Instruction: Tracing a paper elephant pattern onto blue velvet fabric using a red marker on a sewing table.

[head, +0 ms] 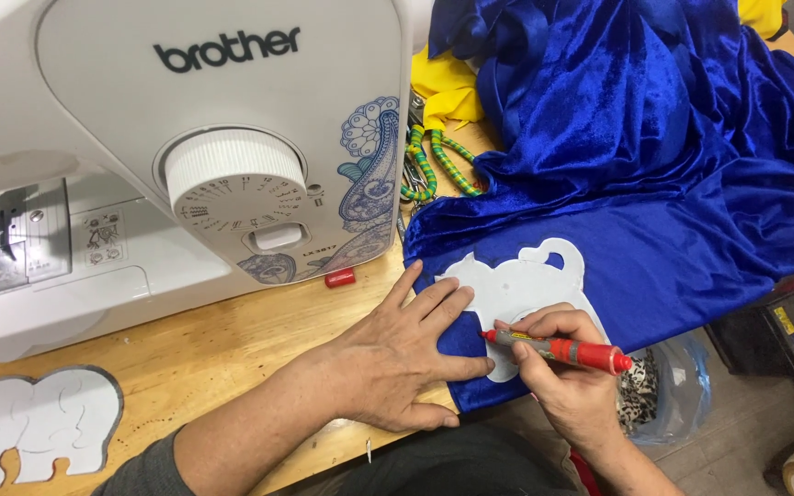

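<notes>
My left hand (406,354) lies flat and spread, pressing the thin white paper shape (516,289) onto the soft, slippery blue cloth (673,248) at the lower middle, while my right hand (567,367) pinches the red marker (567,349) near its tip.

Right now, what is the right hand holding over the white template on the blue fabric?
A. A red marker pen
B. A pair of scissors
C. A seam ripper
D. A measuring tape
A: the right hand grips a red marker pen, its tip at the edge of the white template lying on the blue fabric.
</notes>
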